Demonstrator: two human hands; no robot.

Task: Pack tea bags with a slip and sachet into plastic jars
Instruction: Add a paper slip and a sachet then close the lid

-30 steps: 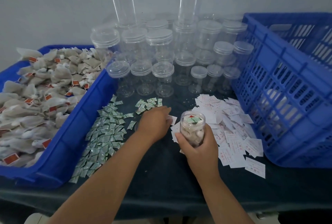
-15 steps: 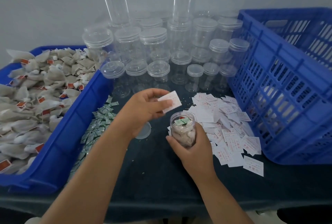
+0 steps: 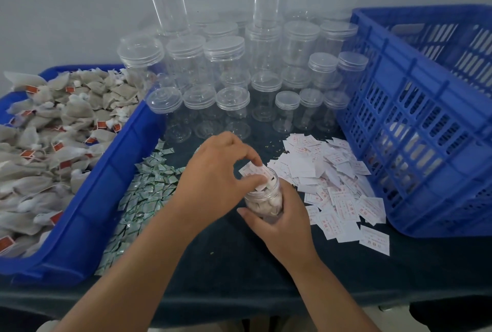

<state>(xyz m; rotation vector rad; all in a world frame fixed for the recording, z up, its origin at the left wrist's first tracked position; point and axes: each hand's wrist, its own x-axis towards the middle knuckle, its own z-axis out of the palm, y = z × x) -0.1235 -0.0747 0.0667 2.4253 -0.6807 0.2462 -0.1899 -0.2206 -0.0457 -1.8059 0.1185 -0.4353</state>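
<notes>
My left hand (image 3: 213, 172): thumb and fingers pinching a white paper slip with red print (image 3: 255, 172) at the jar's mouth.
My right hand (image 3: 282, 221): wrapped round a small clear plastic jar (image 3: 263, 202), lidless, filled with tea bags.
Right of my right hand: a loose heap of white printed slips (image 3: 335, 187); beyond it, a blue slatted plastic crate (image 3: 426, 118).
Left of my left hand: small green-and-white sachets (image 3: 143, 193), scattered; further left, a blue plastic tray (image 3: 106, 185) heaped with grey red-tagged tea bags (image 3: 53, 132).
Beyond both hands: clear lidded plastic jars (image 3: 231, 65), clustered.
</notes>
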